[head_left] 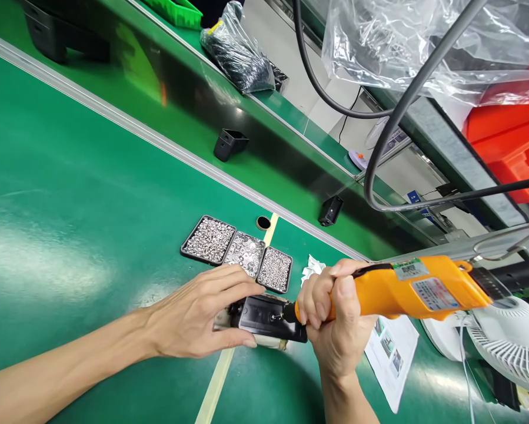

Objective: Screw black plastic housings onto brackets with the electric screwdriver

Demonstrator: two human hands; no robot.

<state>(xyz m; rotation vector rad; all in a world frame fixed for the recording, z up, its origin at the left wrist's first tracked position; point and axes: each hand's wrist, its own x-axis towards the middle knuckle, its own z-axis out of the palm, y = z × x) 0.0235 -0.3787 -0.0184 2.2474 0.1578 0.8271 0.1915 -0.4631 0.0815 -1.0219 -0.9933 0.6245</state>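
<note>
My right hand (pixel 337 318) is wrapped round an orange electric screwdriver (pixel 405 288), which lies nearly level. Its tip meets a small screw inside a black rectangular housing (pixel 258 318). My left hand (pixel 202 312) grips the left end of that housing between thumb and fingers. A pale support or cloth shows under the part. Just beyond the hands are three black trays: one with small metal pieces (pixel 209 239), a middle one with washers (pixel 245 253), and one with tiny metal parts (pixel 275 269).
Black parts (pixel 231 144) stand beyond the metal rail (pixel 114 122). A grey cable (pixel 379 153) loops at upper right. A printed sheet (pixel 392 359) and a white fan (pixel 515 341) are on the right. Red bins (pixel 511 141) sit at far right.
</note>
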